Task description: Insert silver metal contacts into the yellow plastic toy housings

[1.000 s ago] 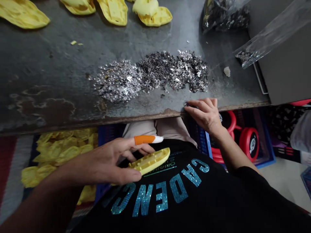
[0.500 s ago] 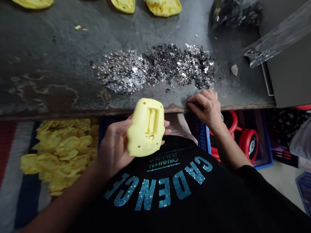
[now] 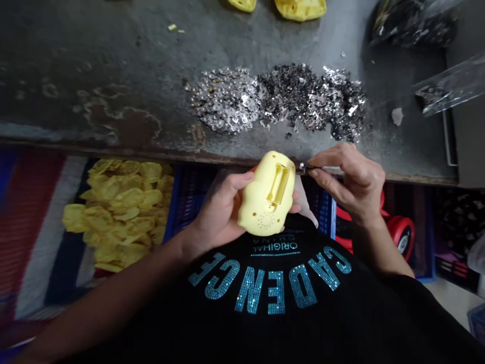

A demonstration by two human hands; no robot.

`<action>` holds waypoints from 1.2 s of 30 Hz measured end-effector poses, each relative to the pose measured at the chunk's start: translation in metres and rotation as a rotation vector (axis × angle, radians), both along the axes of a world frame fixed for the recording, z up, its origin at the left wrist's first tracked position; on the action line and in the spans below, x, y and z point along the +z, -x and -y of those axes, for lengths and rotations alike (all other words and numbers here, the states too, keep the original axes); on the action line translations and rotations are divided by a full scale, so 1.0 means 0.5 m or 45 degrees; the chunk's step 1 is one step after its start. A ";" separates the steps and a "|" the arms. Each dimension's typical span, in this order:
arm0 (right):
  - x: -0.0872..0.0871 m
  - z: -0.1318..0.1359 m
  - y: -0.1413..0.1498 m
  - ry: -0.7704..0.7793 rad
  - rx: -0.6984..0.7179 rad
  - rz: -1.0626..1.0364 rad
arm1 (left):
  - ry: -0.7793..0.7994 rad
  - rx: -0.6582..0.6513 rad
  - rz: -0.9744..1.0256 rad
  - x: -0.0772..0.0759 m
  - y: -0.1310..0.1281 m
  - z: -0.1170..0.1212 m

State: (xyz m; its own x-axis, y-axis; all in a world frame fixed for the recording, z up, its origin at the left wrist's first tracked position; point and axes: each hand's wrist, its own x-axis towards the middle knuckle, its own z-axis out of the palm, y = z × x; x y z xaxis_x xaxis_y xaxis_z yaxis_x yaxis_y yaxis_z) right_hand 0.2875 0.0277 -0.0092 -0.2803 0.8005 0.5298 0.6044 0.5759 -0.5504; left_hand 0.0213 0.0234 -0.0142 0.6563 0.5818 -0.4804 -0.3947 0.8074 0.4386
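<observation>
A yellow shell is held by the left hand over the lap, just in front of the table, with its upper end overlapping the table's edge in view. The left grip is wrapped around the shell: the thumb is laid along one side, fingertips are seen at the other, and the remaining fingers are hidden behind. By the right hand, a small metal piece is pinched between thumb and forefinger, just beside the shell's upper right and seemingly apart from it.

The step in hand is judged to be the readying of the piece beside the shell. For the two to be joined, the narrow gap would need to be closed, the piece turned to suit its seat, and the shell kept steady; which seat is meant cannot be told.

The shell's outer face is turned up, with the slot exposed. Its long axis is tilted: the slotted end is pointed away and rightward, the end with small holes toward the shirt and leftward. The slot is aligned roughly with that axis. Beyond, heaped metal parts are spread on the table.
</observation>
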 end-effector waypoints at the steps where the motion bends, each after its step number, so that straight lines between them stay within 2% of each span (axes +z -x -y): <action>1: 0.011 -0.002 0.010 -0.015 0.052 -0.005 | -0.012 -0.009 0.014 0.003 0.000 0.001; 4: 0.026 -0.012 0.033 -0.070 0.146 0.035 | -0.059 -0.027 0.039 0.010 0.002 0.004; 11: 0.025 -0.021 0.043 -0.169 0.197 0.195 | -0.097 0.010 0.101 0.010 0.013 0.013; 21: 0.023 -0.021 0.040 -0.340 0.250 0.192 | -0.105 -0.026 0.071 0.017 0.010 0.020; 27: 0.019 -0.008 0.027 -0.307 0.252 0.222 | -0.090 0.002 0.104 0.020 0.003 0.026; 32: 0.005 -0.008 0.023 -0.420 0.269 0.125 | -0.067 -0.009 0.130 0.018 0.002 0.029; 36: -0.003 -0.006 0.024 -0.429 0.272 0.076 | -0.068 0.020 0.156 0.018 -0.003 0.033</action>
